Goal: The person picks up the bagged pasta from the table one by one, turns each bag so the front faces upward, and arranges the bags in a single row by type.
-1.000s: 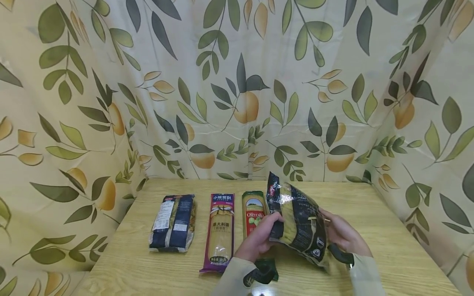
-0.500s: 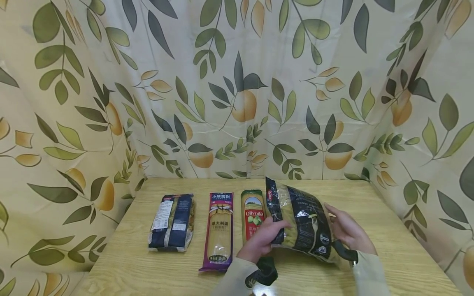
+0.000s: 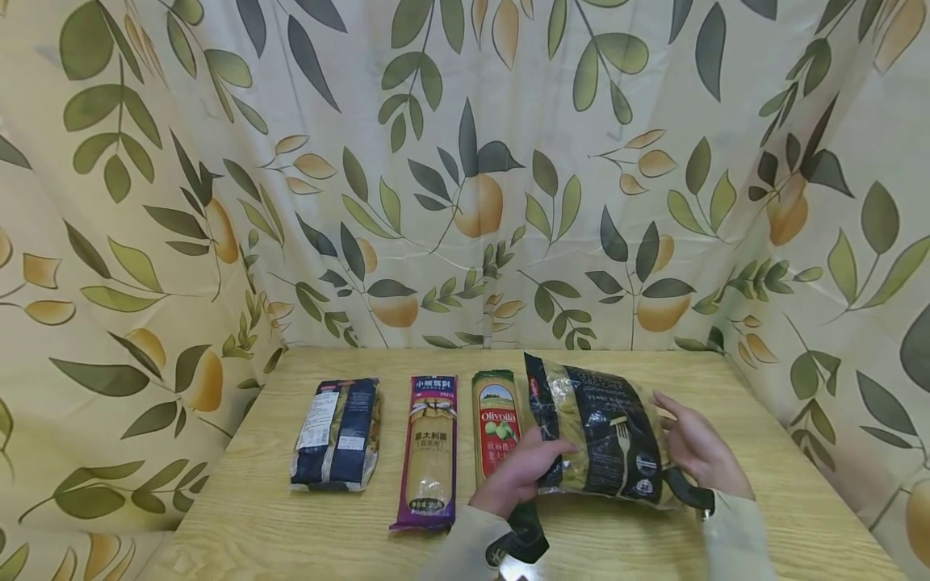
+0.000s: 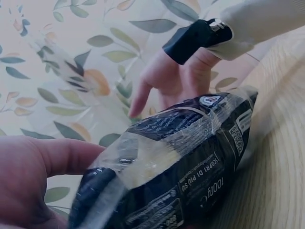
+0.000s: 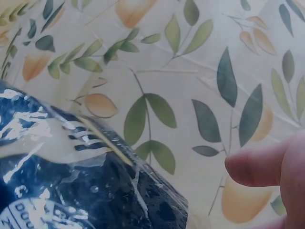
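Best readable one is the purple spaghetti packet (image 3: 429, 456), left of centre in the head view: "小熊驾到" up top, "PASTA" just below, then "意大利面" mid-pack. Right beside it, the green-and-red pasta packet (image 3: 498, 432) says "Olivoilà", with smaller Chinese partly covered. The dark penne bag (image 3: 606, 428), right of centre, shows "PENNE"; in the left wrist view, lower middle, it also has "SCOPRI DI PIÙ SU" and "1000g". Print on the navy bag (image 3: 337, 440), far left, is too tiny.
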Demonstrator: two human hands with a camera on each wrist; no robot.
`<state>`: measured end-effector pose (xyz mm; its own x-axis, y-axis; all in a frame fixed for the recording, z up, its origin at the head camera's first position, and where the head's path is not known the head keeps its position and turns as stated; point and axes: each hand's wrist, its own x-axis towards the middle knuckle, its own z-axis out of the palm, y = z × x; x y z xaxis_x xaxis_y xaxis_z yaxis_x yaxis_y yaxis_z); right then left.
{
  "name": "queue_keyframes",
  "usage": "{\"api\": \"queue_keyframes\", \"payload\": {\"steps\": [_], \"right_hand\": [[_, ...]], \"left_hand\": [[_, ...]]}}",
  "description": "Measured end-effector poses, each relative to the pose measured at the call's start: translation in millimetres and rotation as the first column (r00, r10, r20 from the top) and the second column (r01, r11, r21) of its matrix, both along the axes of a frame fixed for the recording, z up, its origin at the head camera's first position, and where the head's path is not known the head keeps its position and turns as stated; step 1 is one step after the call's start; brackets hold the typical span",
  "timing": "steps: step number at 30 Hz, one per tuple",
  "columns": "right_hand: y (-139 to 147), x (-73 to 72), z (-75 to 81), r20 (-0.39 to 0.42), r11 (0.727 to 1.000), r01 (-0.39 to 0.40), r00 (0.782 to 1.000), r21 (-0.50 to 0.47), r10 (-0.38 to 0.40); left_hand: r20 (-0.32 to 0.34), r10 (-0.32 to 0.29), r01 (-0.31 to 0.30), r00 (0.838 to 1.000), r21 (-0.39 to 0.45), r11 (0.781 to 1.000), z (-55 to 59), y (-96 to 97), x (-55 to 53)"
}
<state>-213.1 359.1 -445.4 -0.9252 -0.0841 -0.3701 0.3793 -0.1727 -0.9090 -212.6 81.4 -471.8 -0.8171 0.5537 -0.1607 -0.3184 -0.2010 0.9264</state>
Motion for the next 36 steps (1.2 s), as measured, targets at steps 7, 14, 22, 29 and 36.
{"api": "queue_keyframes", "payload": {"steps": [7,14,22,29,36], "right_hand": [[9.2,1.8,3.2,-0.001,1.0,0.015,1.0,0.003,-0.015],[13.4,2.3,4.2,-0.006,1.0,0.021,1.0,0.017,-0.02],[18.9,1.8,4.3,-0.001,1.0,0.015,1.0,0.009,-0.015],[22.9,7.3,1.4,-0.026,1.0,-0.001,1.0,-0.013,0.0],[23.7,8.0,2.2,-0.015,0.999,0.027,0.999,-0.044,-0.028]], "left_hand": [[-0.038,-0.001,0.0,0.999,-0.023,1.0,-1.2,2.6,3.2],[-0.045,-0.008,0.007,0.999,-0.019,1.0,-3.7,6.1,3.8],[-0.061,0.024,-0.025,0.998,-0.013,1.0,-4.6,10.8,5.0],[-0.065,0.059,-0.063,0.996,-0.057,0.996,-6.4,12.0,5.5],[-0.059,0.113,-0.118,0.992,-0.088,0.989,-6.8,16.6,8.3]]}}
